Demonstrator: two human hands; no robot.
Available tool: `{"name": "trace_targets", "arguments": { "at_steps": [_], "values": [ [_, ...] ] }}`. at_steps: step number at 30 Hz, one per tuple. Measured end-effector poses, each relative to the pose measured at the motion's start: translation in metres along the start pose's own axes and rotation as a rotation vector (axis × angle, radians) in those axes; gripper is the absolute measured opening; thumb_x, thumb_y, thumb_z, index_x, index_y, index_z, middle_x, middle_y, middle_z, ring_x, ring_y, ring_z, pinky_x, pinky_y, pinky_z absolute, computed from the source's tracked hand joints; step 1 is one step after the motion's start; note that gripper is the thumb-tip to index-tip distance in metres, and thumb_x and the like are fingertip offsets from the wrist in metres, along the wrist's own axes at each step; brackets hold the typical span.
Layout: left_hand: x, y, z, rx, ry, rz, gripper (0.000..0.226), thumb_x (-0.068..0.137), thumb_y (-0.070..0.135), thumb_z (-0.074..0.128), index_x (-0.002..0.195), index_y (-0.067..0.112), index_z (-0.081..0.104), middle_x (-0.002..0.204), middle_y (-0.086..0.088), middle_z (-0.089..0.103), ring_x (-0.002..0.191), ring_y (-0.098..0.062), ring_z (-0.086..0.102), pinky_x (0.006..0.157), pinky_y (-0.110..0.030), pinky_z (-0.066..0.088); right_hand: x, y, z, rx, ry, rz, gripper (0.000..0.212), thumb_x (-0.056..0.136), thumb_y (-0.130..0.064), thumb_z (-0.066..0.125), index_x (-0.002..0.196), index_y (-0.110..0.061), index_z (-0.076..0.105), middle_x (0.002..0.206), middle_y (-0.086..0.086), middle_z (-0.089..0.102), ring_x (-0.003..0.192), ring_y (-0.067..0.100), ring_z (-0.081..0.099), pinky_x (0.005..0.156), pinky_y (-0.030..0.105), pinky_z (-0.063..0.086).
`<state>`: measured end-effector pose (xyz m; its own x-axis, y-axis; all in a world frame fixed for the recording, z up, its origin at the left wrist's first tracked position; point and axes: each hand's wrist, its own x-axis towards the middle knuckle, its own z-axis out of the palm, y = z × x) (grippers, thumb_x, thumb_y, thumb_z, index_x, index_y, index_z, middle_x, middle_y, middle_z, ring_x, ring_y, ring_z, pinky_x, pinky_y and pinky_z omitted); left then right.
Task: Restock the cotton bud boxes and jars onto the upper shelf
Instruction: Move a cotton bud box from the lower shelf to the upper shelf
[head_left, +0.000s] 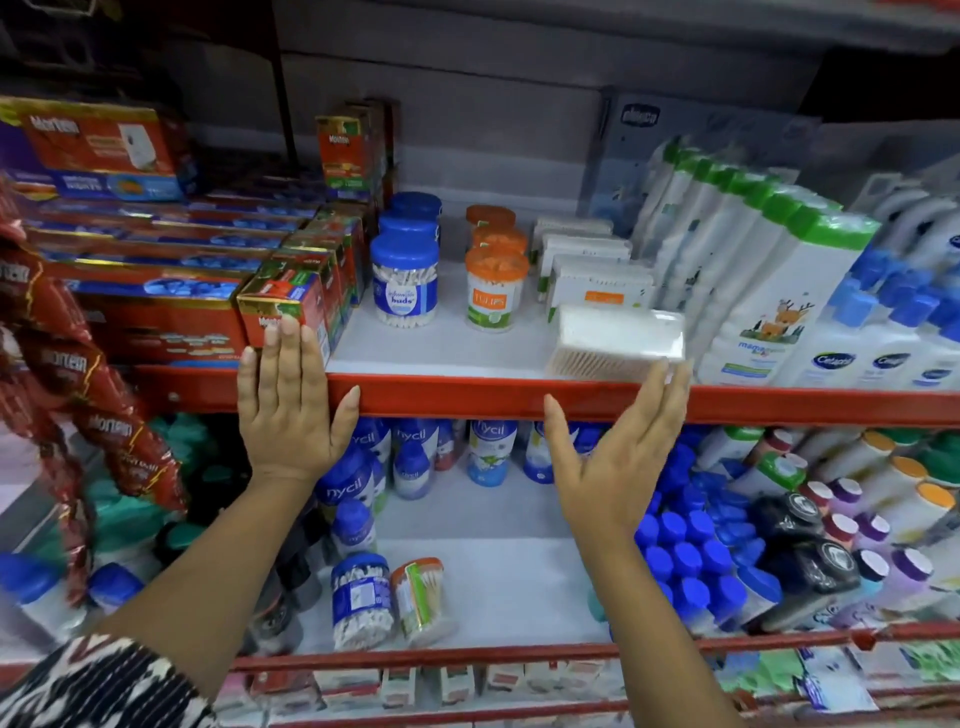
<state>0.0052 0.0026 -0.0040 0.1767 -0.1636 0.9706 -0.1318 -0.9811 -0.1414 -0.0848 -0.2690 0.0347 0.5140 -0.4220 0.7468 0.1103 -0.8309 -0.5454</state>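
Head view showed us standing at the shelving with both hands raised to the upper shelf (467, 397). Our left hand (288, 410) lay flat and open against the red shelf edge, fingers together, fingertips reaching a red carton (283, 306); it held nothing. Our right hand (618, 447) was open too, fingers straight, their tips touching or just short of the near end of a clear box (621, 338) of cotton buds that sat at the shelf's front lip. We could not tell whether those tips were pressing it.

Behind that box stood a row of white boxes (592, 260), and to their left a row of orange-lidded jars (496, 291) and a row of blue-lidded jars (405, 280), all upright on the upper shelf. Two more jars, a blue jar (361, 600) and an orange jar (421, 597), lay on their sides on the lower shelf (498, 577), close together.

We judged the step to be seating the clear box in line with the white boxes. Next, it seemed to want a gentle push back until it met the row, squared so it did not overhang. After that, the two fallen jars would need picking up and standing in front of their matching rows.
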Motion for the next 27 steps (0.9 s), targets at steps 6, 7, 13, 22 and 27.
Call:
{"name": "trace_targets", "arguments": {
  "at_steps": [6, 7, 13, 22, 27],
  "values": [
    [-0.003, 0.0, 0.001, -0.003, 0.002, 0.001, 0.067, 0.102, 0.042, 0.027, 0.153, 0.003, 0.008, 0.162, -0.007, 0.0, 0.149, -0.023, 0.005, 0.122, -0.04, 0.008, -0.003, 0.004, 0.011, 0.09, -0.074, 0.023, 0.103, 0.085, -0.062, 0.053, 0.15, 0.003, 0.006, 0.16, 0.024, 0.008, 0.149, 0.03, 0.009, 0.121, 0.039, 0.018],
    [-0.003, 0.0, 0.002, -0.001, 0.007, -0.001, 0.067, 0.102, 0.042, 0.026, 0.153, 0.003, 0.009, 0.162, -0.008, 0.0, 0.149, -0.023, 0.006, 0.122, -0.04, 0.008, 0.004, 0.002, 0.011, 0.121, -0.053, 0.038, 0.105, 0.084, -0.06, 0.056, 0.15, 0.003, 0.006, 0.16, 0.024, 0.006, 0.149, 0.027, 0.007, 0.121, 0.035, 0.016],
    [-0.003, -0.001, 0.003, 0.005, 0.022, 0.006, 0.066, 0.102, 0.042, 0.025, 0.153, 0.003, 0.009, 0.162, -0.008, 0.001, 0.149, -0.023, 0.007, 0.122, -0.041, 0.01, 0.042, -0.004, 0.017, 0.196, 0.042, 0.125, 0.105, 0.082, -0.056, 0.067, 0.152, -0.004, 0.009, 0.161, 0.023, 0.002, 0.149, 0.022, 0.005, 0.119, 0.03, 0.01],
    [-0.003, -0.001, 0.004, 0.019, 0.039, 0.01, 0.066, 0.102, 0.042, 0.026, 0.153, 0.002, 0.012, 0.162, -0.008, 0.004, 0.149, -0.023, 0.009, 0.122, -0.041, 0.011, 0.056, -0.011, 0.017, 0.048, -0.009, 0.007, 0.088, 0.076, -0.068, 0.06, 0.145, -0.017, 0.037, 0.156, 0.018, 0.027, 0.144, 0.029, 0.024, 0.114, 0.056, 0.026],
    [-0.002, -0.001, 0.003, 0.02, 0.031, 0.006, 0.066, 0.102, 0.042, 0.026, 0.153, 0.002, 0.011, 0.162, -0.008, 0.003, 0.149, -0.023, 0.008, 0.122, -0.041, 0.01, 0.062, -0.01, 0.018, -0.041, -0.003, 0.036, 0.087, 0.067, -0.067, 0.067, 0.132, -0.014, 0.047, 0.145, 0.018, 0.039, 0.13, 0.033, 0.044, 0.099, 0.055, 0.044]
  ]
}}
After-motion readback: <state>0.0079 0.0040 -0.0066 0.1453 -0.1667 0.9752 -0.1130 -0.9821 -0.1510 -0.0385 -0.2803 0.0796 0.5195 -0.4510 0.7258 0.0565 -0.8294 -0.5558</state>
